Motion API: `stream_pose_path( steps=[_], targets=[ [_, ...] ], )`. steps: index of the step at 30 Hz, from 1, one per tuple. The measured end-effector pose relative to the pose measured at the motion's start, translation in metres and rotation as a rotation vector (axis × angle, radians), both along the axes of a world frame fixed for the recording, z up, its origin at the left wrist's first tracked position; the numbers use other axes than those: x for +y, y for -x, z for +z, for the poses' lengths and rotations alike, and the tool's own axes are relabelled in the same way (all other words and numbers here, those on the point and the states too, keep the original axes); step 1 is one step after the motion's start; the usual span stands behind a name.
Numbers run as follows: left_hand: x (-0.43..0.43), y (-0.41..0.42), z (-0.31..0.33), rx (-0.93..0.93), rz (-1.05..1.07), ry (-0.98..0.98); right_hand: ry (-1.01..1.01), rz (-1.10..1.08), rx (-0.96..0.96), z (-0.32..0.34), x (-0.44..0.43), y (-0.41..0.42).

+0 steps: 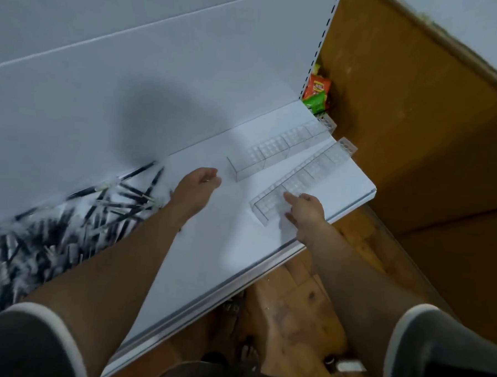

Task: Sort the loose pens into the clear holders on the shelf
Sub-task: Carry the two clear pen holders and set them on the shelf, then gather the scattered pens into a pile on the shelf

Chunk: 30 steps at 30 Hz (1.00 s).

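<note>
A heap of loose black pens (52, 230) lies on the left part of the white shelf (215, 244). Two long clear holders stand at the right end: the far holder (278, 152) near the back panel and the near holder (302, 176) close to the front edge. My right hand (303, 211) rests on the near holder's left end, fingers extended over it. Just left of the far holder, my left hand (197, 187) hovers over the shelf with fingers loosely curled; nothing shows in it. Both holders look empty.
The shelf's white back panel (132, 81) rises behind. Orange and green snack packets (317, 94) sit past the shelf's right end by a slotted upright. Brown wall and wooden floor (292, 320) lie to the right and below.
</note>
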<state>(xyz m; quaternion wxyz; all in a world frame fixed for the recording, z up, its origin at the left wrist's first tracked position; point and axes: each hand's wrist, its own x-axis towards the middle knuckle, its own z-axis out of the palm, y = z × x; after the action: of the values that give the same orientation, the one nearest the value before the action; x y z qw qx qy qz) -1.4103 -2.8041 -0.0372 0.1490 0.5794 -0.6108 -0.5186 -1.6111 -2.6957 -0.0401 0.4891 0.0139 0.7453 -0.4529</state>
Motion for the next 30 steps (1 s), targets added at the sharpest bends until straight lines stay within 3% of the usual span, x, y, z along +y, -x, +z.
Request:
stream_pose_path(
  steps=[3,5,9,12,15,21,30],
  targets=[
    [0.006,0.001,0.013,-0.061,-0.035,0.025,-0.037,0.072,0.063,0.014,0.007,0.002],
    [0.013,0.0,0.024,-0.165,-0.115,0.055,-0.09,0.205,0.22,0.022,0.011,0.0],
    [0.04,-0.03,0.048,-0.442,-0.257,0.138,-0.141,0.628,0.615,0.04,0.019,-0.023],
    [0.079,-0.077,0.063,-0.616,-0.273,0.179,-0.111,0.969,0.739,0.055,0.028,-0.061],
    [0.111,-0.116,0.069,-0.684,-0.262,0.166,-0.077,1.094,0.79,0.058,0.031,-0.089],
    [0.193,-0.23,0.07,-0.794,-0.043,0.02,0.052,1.335,0.726,0.058,0.055,-0.178],
    [0.271,-0.357,0.057,-0.713,0.27,-0.139,0.159,1.576,0.675,0.052,0.06,-0.318]
  ],
)
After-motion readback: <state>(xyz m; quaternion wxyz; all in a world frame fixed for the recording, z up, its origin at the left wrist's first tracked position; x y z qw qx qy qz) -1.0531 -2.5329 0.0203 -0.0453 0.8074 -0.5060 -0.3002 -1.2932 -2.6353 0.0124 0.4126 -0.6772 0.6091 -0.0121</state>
